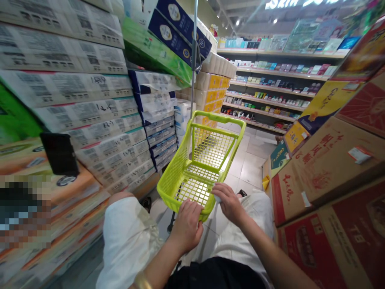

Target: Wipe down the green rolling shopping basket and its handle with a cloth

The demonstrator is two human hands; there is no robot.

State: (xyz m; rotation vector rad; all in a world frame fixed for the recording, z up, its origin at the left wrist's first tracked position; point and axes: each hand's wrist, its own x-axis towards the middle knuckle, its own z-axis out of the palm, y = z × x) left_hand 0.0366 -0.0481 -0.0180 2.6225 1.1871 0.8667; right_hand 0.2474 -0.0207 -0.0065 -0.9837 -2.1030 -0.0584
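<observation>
A lime-green plastic shopping cart [168, 180] with mesh walls stands between my knees, and its floor shows through as an open grid. My left hand [189, 220] is closed over the cart's near rim, knuckles up. At the near right corner, my right hand [230, 202] is curled against the rim. A small white thing [217, 198], perhaps tissue or cloth, shows under its fingers; its kind is unclear. Beyond the cart's left side rises a thin metal pole [194, 60].
Stacked paper packs [99, 104] line the left, with a black phone-like object [60, 154] on an orange pack. Cardboard cartons [325, 160] are piled close on the right. Product shelves [270, 74] stand at the back, beyond pale floor tiles [251, 162].
</observation>
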